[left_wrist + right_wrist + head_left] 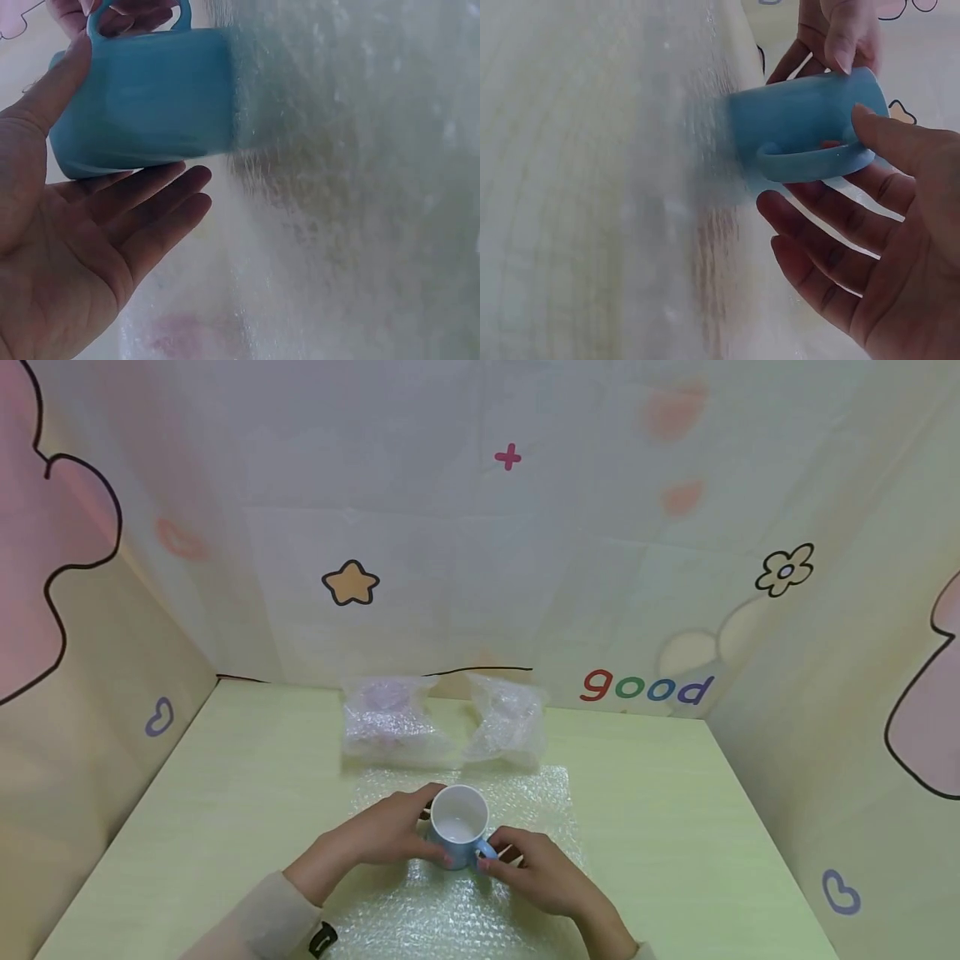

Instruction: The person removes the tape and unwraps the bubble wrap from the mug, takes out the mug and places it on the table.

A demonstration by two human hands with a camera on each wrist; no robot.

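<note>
A light blue mug (pixel 459 817) with a white inside stands upright on a sheet of bubble wrap (pixel 465 914). Its base meets the wrap in both wrist views. My left hand (pixel 390 832) holds the mug's body from the left, the thumb on the near side and the fingers round the far side. In the left wrist view, the mug (pixel 150 105) lies between that thumb and spread fingers. From the right, my right hand (pixel 542 870) pinches the handle (pixel 814 165), thumb above it and fingers beneath in the right wrist view.
Two bubble-wrapped bundles, a pinkish one (pixel 392 722) and a whitish one (pixel 508 722), lie beyond the sheet near the back wall. Pale yellow-green tabletop (pixel 660 827) extends on both sides. Printed cloth walls (pixel 420 527) enclose the back and sides.
</note>
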